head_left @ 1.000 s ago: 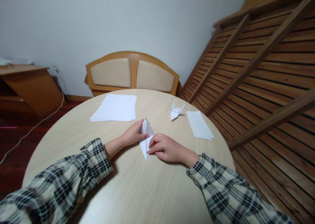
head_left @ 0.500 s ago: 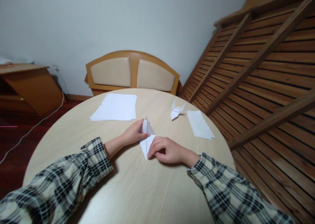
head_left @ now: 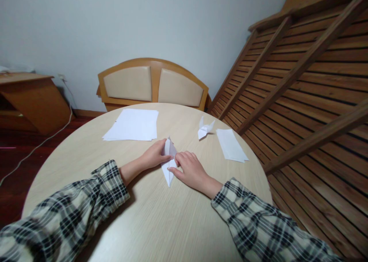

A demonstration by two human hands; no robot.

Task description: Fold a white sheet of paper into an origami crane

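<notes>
A white sheet of paper folded into a narrow kite shape (head_left: 168, 172) lies at the middle of the table, its lower tip pointing toward me. My left hand (head_left: 155, 153) grips its upper left side, with the thumb pressed across the front. At the right edge, my right hand (head_left: 191, 170) has its fingers curled against the paper and its thumb on the lower part. The right fingertips are partly hidden behind the hand. Beyond my right hand stands a folded white paper crane (head_left: 204, 130).
A stack of white paper (head_left: 132, 124) lies at the back left of the round table (head_left: 161, 223). Narrow paper strips (head_left: 231, 145) rest near its right edge. Behind it is a padded headboard (head_left: 155, 81), and a slatted wooden frame (head_left: 310, 89) leans on the right.
My right hand has shifted up along the paper's right edge, its thumb now on the lower part. The left hand keeps its hold. The view has moved slightly.
</notes>
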